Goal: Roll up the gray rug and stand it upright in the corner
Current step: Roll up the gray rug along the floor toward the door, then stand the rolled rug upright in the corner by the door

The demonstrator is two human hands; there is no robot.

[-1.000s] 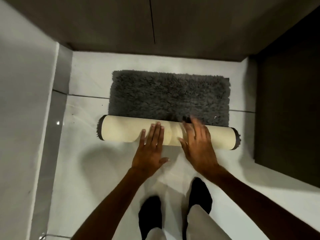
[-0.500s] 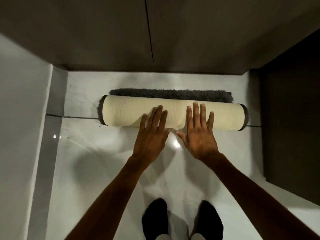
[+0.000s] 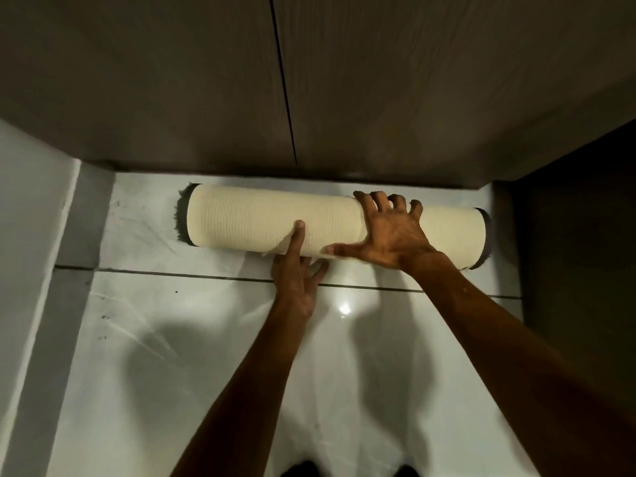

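The gray rug (image 3: 241, 222) lies fully rolled on the floor, a cream-backed cylinder with gray pile showing at both ends, close along the base of the dark cabinet. My right hand (image 3: 389, 232) is spread over the top of the roll right of its middle, fingers curled over the far side and thumb along the near side. My left hand (image 3: 299, 266) sits at the near underside of the roll's middle, thumb pressed on the loose cream edge, fingers tucked beneath it.
Dark wood cabinet doors (image 3: 275, 80) stand right behind the roll. A light wall (image 3: 31, 235) borders the left, a dark panel (image 3: 578, 253) the right. Glossy white floor tiles (image 3: 206, 339) stretch toward me; my dark-socked feet show at the bottom edge.
The rug's last flat gray part has been rolled up and the roll has moved away from me to the cabinet. My right hand went from pushing flat to gripping over the top.
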